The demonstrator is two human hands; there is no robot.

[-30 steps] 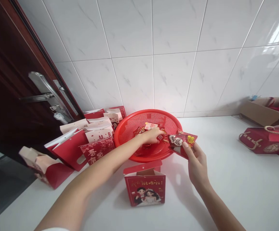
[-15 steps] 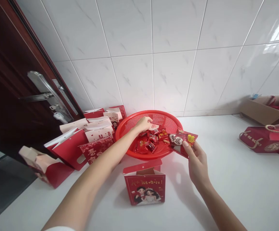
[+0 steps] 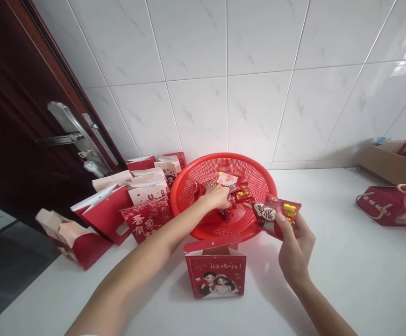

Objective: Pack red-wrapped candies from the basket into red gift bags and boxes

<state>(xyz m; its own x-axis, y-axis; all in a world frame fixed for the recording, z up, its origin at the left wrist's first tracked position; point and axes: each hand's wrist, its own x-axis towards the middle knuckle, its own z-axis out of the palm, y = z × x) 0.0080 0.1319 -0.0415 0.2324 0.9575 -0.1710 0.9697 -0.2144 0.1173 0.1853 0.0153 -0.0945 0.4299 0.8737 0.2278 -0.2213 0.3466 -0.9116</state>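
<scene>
My left hand [image 3: 217,198] reaches down into a red plastic basket [image 3: 185,170], fingers bent among red-wrapped candies [image 3: 242,192]. What its fingertips pinch, if anything, is hidden. Beside the basket's right rim, my right hand [image 3: 295,247] grips red snack packets [image 3: 271,215], thumb on top; their wrappers carry white and gold lettering, and a thin stick end pokes out at the left. Between my forearms stands a red gift box [image 3: 216,275] with a cartoon bride and groom on its front, its top flap raised. A small pale card [image 3: 227,178] lies on the candies.
Several red and white gift boxes [image 3: 106,212] stand at the left, near a dark door [image 3: 10,93] with a metal handle. At the right sit a red box with a rope handle [image 3: 392,205] and a cardboard carton [image 3: 381,161]. A tiled wall [image 3: 248,116] backs the white table [image 3: 346,275].
My left hand has moved from the basket's far side down and nearer, into the candies. My right hand still holds the packets. The whole view has shifted slightly.
</scene>
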